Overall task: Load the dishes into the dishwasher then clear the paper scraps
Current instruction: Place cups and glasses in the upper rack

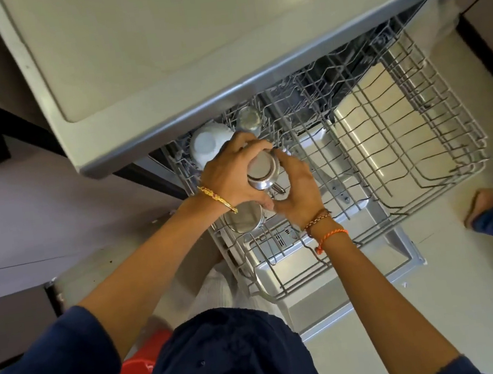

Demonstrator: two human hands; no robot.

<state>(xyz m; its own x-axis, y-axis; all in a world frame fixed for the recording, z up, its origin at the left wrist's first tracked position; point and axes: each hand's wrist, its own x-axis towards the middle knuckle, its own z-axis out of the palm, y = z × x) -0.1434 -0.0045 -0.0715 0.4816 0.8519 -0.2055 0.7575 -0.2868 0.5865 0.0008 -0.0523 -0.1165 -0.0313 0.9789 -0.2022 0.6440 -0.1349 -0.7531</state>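
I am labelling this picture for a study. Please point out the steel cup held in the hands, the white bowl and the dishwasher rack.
steel cup [261, 169]: head view, on its shiny side wall.
white bowl [207, 146]: head view, on its upturned base.
dishwasher rack [452, 175]: head view, on its front right wire rim.

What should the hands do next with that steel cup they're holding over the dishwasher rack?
Probably lower the steel cup bottom up into the upper rack. Both the left hand and right hand hold it over the rack's left side, between a white cup and another steel cup already inverted there.
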